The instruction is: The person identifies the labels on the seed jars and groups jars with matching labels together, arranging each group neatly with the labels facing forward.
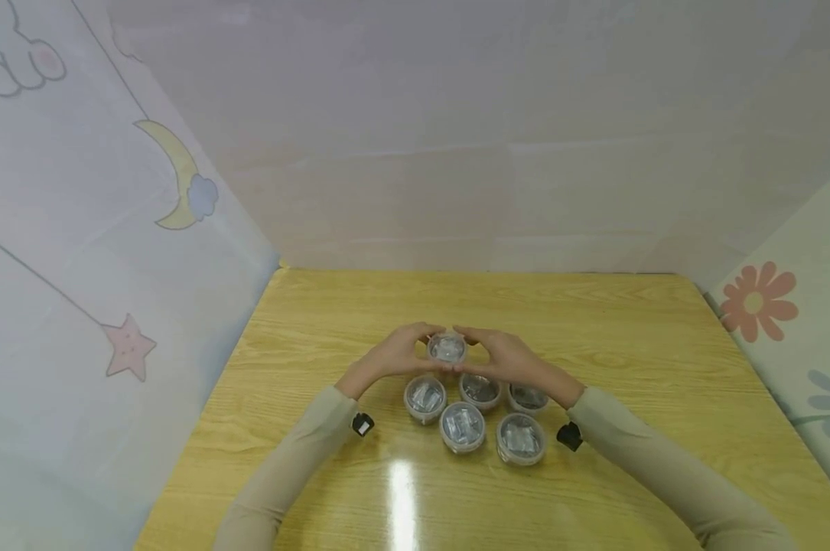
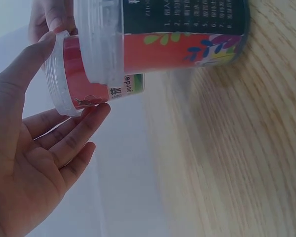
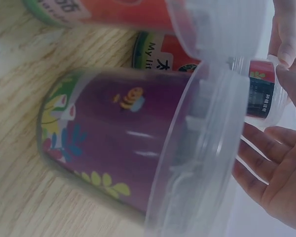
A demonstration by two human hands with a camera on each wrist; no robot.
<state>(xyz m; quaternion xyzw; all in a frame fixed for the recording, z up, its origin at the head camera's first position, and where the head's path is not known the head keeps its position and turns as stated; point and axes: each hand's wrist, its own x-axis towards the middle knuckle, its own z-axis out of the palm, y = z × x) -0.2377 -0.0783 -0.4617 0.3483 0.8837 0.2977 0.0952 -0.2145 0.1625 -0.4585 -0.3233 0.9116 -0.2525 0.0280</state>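
Note:
At the back of the group, both hands hold one small plastic cup [image 1: 447, 348] with a clear lid. My left hand [image 1: 404, 350] grips its left side, thumb and fingers on the lid end of the red-labelled cup [image 2: 81, 74] in the left wrist view. From the right, my right hand [image 1: 500, 356] grips the same cup; in the right wrist view a dark panel of its label [image 3: 260, 94] shows. Whether its base touches the table cannot be told. Clear packets show through the lid.
Several similar lidded cups stand nearer me, among them a left one [image 1: 425, 398], a front one [image 1: 463, 427] and a right one [image 1: 521, 438]. A purple-labelled cup [image 3: 118, 138] is close to my right wrist. The wooden table [image 1: 304, 474] meets a wall [image 1: 456, 191] behind.

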